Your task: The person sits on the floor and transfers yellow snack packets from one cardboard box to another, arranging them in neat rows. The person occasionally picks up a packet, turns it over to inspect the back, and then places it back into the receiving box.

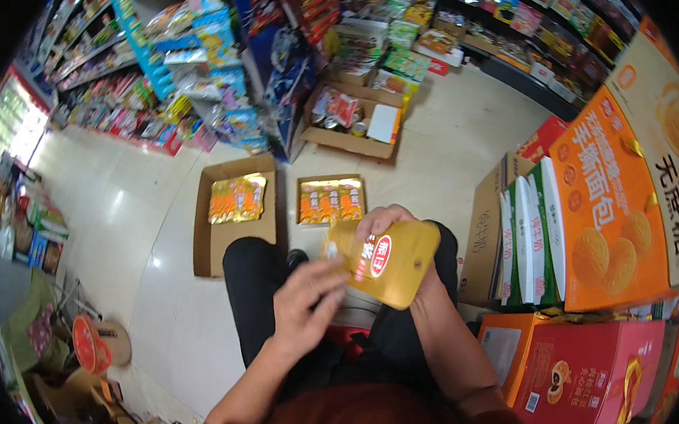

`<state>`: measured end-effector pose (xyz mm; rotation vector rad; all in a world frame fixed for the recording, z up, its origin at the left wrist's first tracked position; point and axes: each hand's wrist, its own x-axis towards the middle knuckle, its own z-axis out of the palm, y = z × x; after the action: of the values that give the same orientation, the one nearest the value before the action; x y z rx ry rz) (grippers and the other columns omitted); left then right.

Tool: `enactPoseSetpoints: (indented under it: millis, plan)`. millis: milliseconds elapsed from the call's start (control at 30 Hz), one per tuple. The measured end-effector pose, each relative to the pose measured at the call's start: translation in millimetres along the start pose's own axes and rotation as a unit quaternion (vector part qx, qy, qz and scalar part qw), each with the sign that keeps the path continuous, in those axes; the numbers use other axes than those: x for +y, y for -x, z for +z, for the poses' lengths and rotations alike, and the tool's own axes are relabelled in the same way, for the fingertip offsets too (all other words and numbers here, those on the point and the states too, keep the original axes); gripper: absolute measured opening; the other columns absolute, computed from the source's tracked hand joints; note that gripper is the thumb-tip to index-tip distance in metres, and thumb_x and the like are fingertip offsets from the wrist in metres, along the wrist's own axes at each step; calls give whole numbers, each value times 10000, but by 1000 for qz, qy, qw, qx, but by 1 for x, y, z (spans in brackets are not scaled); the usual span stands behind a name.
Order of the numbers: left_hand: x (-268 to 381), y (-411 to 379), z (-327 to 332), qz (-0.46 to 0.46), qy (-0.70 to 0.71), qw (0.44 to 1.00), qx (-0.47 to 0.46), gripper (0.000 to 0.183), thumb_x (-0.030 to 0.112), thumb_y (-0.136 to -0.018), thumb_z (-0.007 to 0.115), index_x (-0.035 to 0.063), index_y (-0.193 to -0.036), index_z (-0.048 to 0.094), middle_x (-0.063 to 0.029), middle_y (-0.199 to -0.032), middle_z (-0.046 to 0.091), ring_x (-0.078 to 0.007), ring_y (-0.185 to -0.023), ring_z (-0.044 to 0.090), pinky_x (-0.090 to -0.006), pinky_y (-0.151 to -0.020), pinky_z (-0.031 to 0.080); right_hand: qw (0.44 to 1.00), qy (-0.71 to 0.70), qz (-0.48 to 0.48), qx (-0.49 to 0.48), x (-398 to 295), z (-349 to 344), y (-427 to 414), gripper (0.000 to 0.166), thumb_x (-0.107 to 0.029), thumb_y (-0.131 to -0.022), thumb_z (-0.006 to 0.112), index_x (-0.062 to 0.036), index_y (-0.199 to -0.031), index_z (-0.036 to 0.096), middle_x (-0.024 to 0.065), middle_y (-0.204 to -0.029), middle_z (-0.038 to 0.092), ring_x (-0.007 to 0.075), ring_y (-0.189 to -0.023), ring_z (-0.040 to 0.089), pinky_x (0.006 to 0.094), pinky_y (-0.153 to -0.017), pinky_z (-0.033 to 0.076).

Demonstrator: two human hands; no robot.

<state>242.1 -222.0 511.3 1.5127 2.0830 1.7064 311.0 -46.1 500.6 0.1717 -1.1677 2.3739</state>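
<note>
My right hand (383, 221) grips a flat gold package (395, 258) with rounded corners, a small hole near one end and a red oval logo. It is tilted above my knees, and the hand's fingers curl over its far edge. My left hand (308, 305) is at the package's left end, blurred, with thumb and fingers apart; its fingertips overlap the lower left edge. On the floor beyond, a shallow display box (329, 222) holds several gold-and-orange packets (330, 199). To its left, an open cardboard carton (240, 252) contains a stack of similar packets (237, 199).
Another open carton (351, 144) with cans and packets stands farther ahead. Large orange (614, 216) and red (590, 375) gift boxes are piled close on my right. A display rack (209, 40) rises ahead left. An orange-rimmed bucket (98, 345) sits at lower left.
</note>
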Motion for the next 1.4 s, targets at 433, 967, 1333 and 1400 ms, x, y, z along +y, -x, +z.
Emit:
enactPoseSetpoints:
  millis: [433, 967, 1333, 1400]
  plan:
    - [24, -31, -5, -216, 333, 917, 30, 226, 147, -911, 543, -38, -1026, 604, -65, -982, 574, -116, -873, 542, -238, -726, 437, 879, -396, 229, -133, 4, 43, 18, 400, -439, -910, 484, -44, -858, 521, 86, -676, 519, 168, -560, 501, 250, -521, 401]
    - [44, -33, -8, -299, 457, 835, 64, 146, 87, -931, 490, -39, -891, 551, -115, -613, 607, -168, -381, 579, -231, -292, 423, 884, -363, 272, -115, 15, 55, 31, 285, -334, -906, 539, -50, -882, 535, 47, -721, 516, 155, -560, 532, 233, -511, 399]
    - [41, -34, -7, -303, 464, 829, 69, 143, 81, -931, 485, -38, -877, 544, -114, -604, 602, -157, -386, 576, -229, -301, 439, 886, -345, 280, -133, 20, 49, 31, 304, -348, -901, 541, -47, -861, 529, 47, -707, 514, 151, -554, 528, 227, -499, 393]
    - [41, -34, -7, -304, 463, 829, 73, 141, 79, -931, 485, -38, -879, 545, -112, -607, 602, -154, -389, 576, -227, -303, 439, 885, -348, 282, -125, 20, 49, 31, 302, -347, -903, 539, -48, -862, 529, 49, -710, 516, 153, -555, 529, 227, -498, 395]
